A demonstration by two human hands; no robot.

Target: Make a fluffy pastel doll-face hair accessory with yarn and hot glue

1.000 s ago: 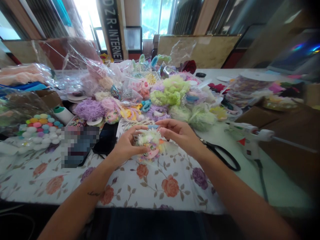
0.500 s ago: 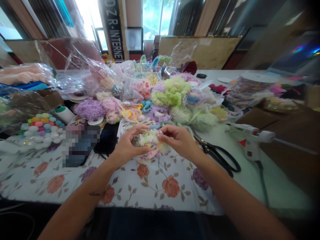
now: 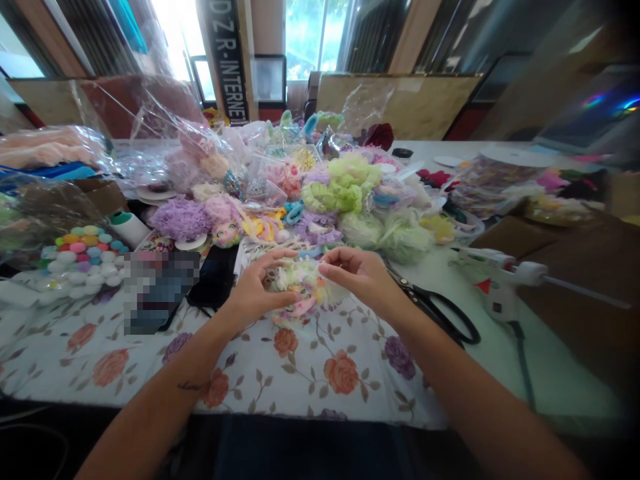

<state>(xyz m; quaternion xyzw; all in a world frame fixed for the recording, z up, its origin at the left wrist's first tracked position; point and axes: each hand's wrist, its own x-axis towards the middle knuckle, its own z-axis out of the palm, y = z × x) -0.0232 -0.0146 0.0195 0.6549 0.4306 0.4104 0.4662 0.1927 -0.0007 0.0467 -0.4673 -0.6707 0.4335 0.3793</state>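
A small doll-face craft piece (image 3: 306,293), pink with pale green and yellow frilly trim, lies on the flowered cloth (image 3: 295,360). My left hand (image 3: 253,290) curves around its left side, thumb along the lower front and fingers at the top edge. At the upper right of the piece is my right hand (image 3: 367,280), thumb and forefinger pinched together. Whatever sits between those fingertips is too small to make out. A pale blue band (image 3: 310,253) shows just behind the piece.
Black-handled scissors (image 3: 440,310) and a white glue gun (image 3: 500,280) lie to the right, beside a cardboard box (image 3: 575,287). Phones (image 3: 213,277) and a bag of coloured pompoms (image 3: 83,260) are on the left. Behind, ruffled trims (image 3: 345,183) and plastic bags are heaped.
My right hand has shifted slightly right, away from the craft piece's top; a shiny bit at its fingertips no longer shows clearly. My left hand keeps its hold.
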